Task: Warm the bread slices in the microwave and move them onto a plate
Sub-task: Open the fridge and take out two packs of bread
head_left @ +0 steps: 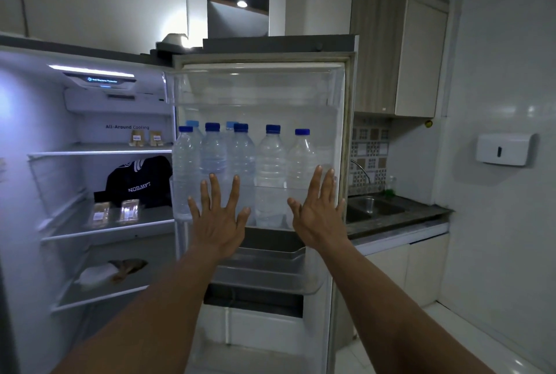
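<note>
Before the open fridge, both hands were held up with fingers spread, palms toward the fridge door [340,79] and holding nothing. The left hand [218,217] and the right hand [316,211] hung in front of the door shelf where a row of water bottles [240,163] with blue caps stood; whether the fingertips touched the shelf could not be told.

Inside the fridge, to the left, two small clear packs [115,211] lay side by side on the middle shelf [90,230], in front of a dark bag [141,181]. Two more small packs [146,138] stood on the shelf above. Their contents looked pale brown and were probably the bread slices, though blur left this uncertain. No microwave and no plate showed anywhere; a sink [373,206] sat in the counter [421,217] to the right, well apart from the fridge.

Bread in thin plastic wrap would likely be very light and soft, easy to crush and a little slippery on its film. A sound hold would be across the flat top and bottom of a pack, or by its two short edges, with light pressure only. The dark bag stood just behind the packs, so a reach from the front would keep clear of it. The task seemed barely begun.
</note>
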Demonstrator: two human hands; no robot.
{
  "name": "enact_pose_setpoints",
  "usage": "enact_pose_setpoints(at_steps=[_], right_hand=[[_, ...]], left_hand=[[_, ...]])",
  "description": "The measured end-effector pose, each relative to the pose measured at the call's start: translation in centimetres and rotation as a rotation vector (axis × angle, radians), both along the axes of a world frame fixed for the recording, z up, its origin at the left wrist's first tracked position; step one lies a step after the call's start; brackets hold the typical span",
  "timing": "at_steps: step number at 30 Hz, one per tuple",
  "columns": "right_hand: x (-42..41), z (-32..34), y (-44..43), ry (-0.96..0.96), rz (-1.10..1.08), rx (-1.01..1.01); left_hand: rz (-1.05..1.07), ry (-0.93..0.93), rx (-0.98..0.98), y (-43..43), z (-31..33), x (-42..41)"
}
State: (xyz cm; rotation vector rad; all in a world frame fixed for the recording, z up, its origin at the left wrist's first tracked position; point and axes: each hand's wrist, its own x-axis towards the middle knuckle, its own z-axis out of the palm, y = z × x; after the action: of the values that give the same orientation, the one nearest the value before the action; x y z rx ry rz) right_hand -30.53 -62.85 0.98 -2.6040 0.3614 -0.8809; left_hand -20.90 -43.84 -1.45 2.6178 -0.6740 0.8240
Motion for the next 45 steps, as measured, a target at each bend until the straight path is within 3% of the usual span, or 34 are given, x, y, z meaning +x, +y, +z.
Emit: enact_pose_setpoints(at_steps=[18, 29, 36, 40, 45], right_hand=[[2.0, 0.3, -4.9, 0.015, 0.092, 0.07], [4.4, 0.7, -7.3, 0.146, 0.043, 0.03], [3.7, 1.2, -7.3, 0.117, 0.011, 0.101], [3.1, 1.2, -6.6, 0.137, -0.003, 0.04], [2.5, 2.0, -4.0, 0.03, -0.003, -0.088]], left_hand=[[0.068, -0.101, 0.018, -2.7, -0.8, 1.8], [0.098, -0.101, 0.023, -4.7, -0.7, 2.1], [0.125, -0.06, 0.055, -5.6, 0.1, 1.6], [0.127, -0.011, 0.067, -6.2, 0.8, 1.4], [0.112, -0.006, 0.062, -6.2, 1.5, 0.9]])
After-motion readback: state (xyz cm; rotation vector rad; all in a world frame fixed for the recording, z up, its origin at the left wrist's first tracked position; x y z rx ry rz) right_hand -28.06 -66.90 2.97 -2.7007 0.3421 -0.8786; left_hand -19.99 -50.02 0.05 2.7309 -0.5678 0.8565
